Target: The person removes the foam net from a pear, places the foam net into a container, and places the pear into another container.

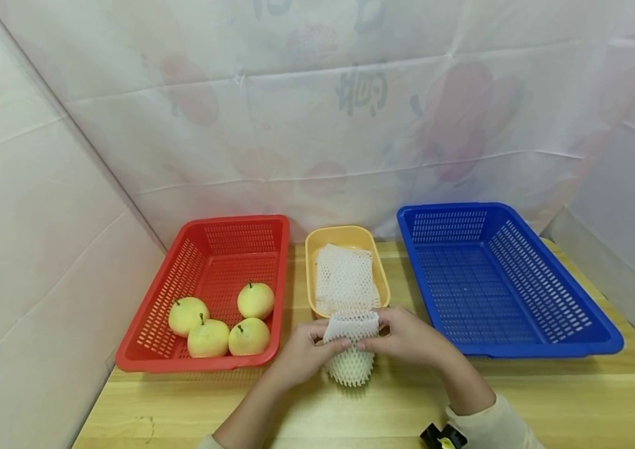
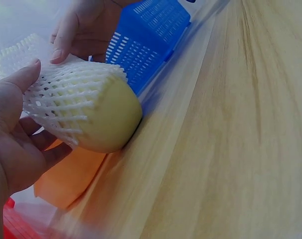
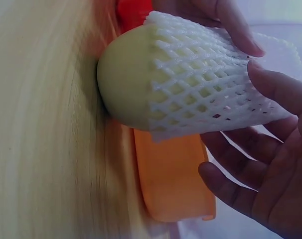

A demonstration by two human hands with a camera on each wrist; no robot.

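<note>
A white foam net sleeve (image 1: 353, 340) is pulled partway over a round yellow pear (image 2: 117, 117), whose bare end sticks out low over the wood table. My left hand (image 1: 302, 357) holds the sleeve from the left, thumb on top and fingers beneath. From the other side my right hand (image 1: 412, 337) grips it, thumb laid across the netting (image 3: 201, 79) and fingers under it. Past the pear the sleeve's far end hangs loose and flattened between both hands. Just behind them, a yellow container (image 1: 382, 274) holds more flat foam nets (image 1: 345, 277).
On the left stands a red basket (image 1: 282, 262) with several yellow pears (image 1: 208, 338) in its near half. A blue basket (image 1: 519, 350) with slotted walls is at the right. A printed white cloth (image 1: 317, 125) hangs behind the table (image 1: 183, 411).
</note>
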